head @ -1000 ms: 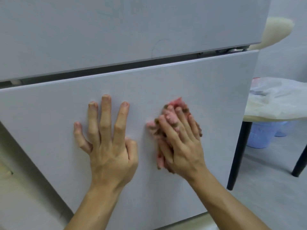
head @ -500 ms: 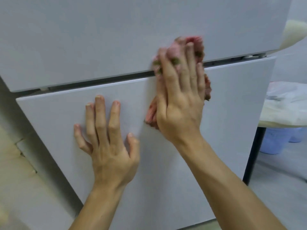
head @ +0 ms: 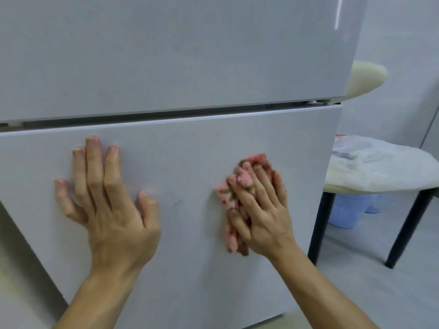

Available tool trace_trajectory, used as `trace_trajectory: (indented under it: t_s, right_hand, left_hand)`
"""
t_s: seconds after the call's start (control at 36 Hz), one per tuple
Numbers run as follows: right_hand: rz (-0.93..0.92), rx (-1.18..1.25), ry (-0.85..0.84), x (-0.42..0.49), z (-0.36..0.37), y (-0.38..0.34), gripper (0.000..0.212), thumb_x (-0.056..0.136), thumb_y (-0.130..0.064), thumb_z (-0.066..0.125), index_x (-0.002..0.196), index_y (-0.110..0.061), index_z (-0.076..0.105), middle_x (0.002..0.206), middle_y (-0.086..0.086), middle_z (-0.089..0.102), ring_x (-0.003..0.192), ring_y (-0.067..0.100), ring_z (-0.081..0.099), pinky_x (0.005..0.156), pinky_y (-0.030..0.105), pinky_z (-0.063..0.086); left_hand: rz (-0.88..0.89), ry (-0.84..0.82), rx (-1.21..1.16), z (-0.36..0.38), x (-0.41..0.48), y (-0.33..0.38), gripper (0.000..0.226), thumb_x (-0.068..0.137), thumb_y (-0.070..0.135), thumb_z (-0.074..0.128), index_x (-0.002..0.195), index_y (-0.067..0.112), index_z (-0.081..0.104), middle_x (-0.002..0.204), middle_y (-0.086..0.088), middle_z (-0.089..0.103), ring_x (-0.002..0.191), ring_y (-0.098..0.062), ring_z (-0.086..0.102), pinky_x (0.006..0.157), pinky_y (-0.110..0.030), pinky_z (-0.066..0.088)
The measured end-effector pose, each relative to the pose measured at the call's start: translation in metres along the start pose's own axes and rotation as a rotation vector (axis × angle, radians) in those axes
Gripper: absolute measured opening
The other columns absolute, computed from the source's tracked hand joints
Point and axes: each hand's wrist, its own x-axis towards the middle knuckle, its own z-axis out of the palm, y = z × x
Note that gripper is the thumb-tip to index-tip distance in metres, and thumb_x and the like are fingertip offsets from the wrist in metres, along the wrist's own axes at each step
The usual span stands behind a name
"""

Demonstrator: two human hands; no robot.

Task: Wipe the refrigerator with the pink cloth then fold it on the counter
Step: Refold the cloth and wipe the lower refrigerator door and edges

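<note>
Wiping the pale grey glossy refrigerator [head: 166, 55] on its lower door [head: 190, 162]. The right hand [head: 263, 210] presses the bunched pink fabric cloth with olive flecks [head: 225, 198] against the panel, grip closed round the wad with fingers curled over it. The left hand [head: 114, 210] lies flat on the same door, well apart, fingers straight, holding nothing.

Risks:
- The cloth is wadded, so little of it meets the door and patches may get missed.
- The loose tail below the palm could slip from the grip on a fast stroke.
- The dark seam between doors [head: 166, 117] could snag it.

Fold not yet done. A round cream surface under clear plastic [head: 356, 189] stands at right.
</note>
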Motion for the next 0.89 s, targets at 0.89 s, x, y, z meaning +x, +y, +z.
trace_trajectory:
  t_s: [0.89]
  right_hand:
    - [-0.202, 0.083, -0.188, -0.053, 0.046, -0.097, 0.071, 0.088, -0.027, 0.08, 0.153, -0.019, 0.049, 0.172, 0.006, 0.023, 0.162, 0.021, 0.015, 0.132, 0.041, 0.011]
  left_hand:
    - [0.089, -0.047, 0.015, -0.02, -0.008, -0.041, 0.077, 0.09, 0.011, 0.051, 0.163, 0.009, 0.027, 0.173, -0.014, 0.02, 0.163, -0.02, 0.007, 0.128, -0.058, 0.004]
